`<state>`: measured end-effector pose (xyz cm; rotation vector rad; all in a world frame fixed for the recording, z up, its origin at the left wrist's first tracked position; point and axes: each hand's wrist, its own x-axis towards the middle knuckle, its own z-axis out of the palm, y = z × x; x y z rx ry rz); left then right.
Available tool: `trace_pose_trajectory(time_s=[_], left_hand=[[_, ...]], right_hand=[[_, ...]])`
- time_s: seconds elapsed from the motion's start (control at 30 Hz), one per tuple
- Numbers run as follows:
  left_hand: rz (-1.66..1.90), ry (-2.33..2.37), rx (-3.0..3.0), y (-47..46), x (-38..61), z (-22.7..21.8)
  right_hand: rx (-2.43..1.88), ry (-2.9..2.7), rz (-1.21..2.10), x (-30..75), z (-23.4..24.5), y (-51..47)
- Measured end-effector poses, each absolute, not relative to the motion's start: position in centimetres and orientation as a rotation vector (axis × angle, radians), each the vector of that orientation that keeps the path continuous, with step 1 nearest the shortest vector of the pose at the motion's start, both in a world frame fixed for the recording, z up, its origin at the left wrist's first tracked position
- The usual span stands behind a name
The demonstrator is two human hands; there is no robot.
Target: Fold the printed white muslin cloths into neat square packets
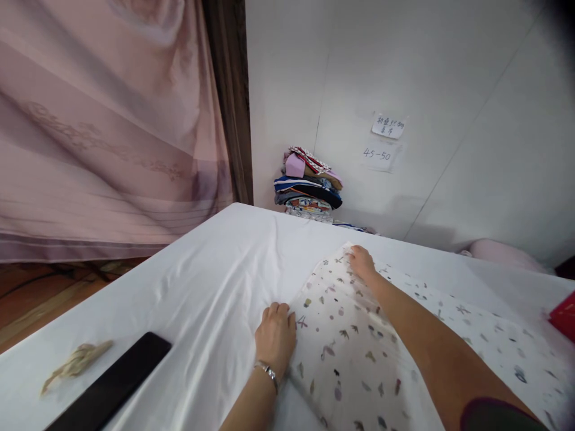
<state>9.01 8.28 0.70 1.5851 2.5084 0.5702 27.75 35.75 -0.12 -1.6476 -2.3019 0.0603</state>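
Observation:
A thin white cloth (344, 335) with a small scattered print of leaves, birds and other little figures lies spread over the white-covered table. My left hand (276, 335), a metal band at its wrist, is at the cloth's left edge with its fingers curled and closed on that edge. Farther away, my right hand (360, 261) pinches the cloth near its far corner, arm reaching across the fabric. The fingertips of both hands are partly hidden from above.
On the left of the white table cover (215, 287) lie a black flat slab (114, 383) and a knotted beige strip (76, 362). Folded clothes (309, 182) are stacked by the wall. A pink curtain (112, 131) hangs left; something red (563, 316) is at right.

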Motion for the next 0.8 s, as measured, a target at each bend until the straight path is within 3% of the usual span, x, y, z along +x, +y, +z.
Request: trace_pose_trajectory(time_s=[0.43, 0.8], left_hand=[[0.422, 2.509, 1.586, 8.3, 9.5, 0.7], [0.371, 2.385, 1.448, 8.0, 8.8, 1.1]], right_hand=[[-2.035, -2.296, 0.229, 29.3, 0.8, 42.1], [-1.956, -2.211, 0.015, 27.1, -0.7, 43.2]])
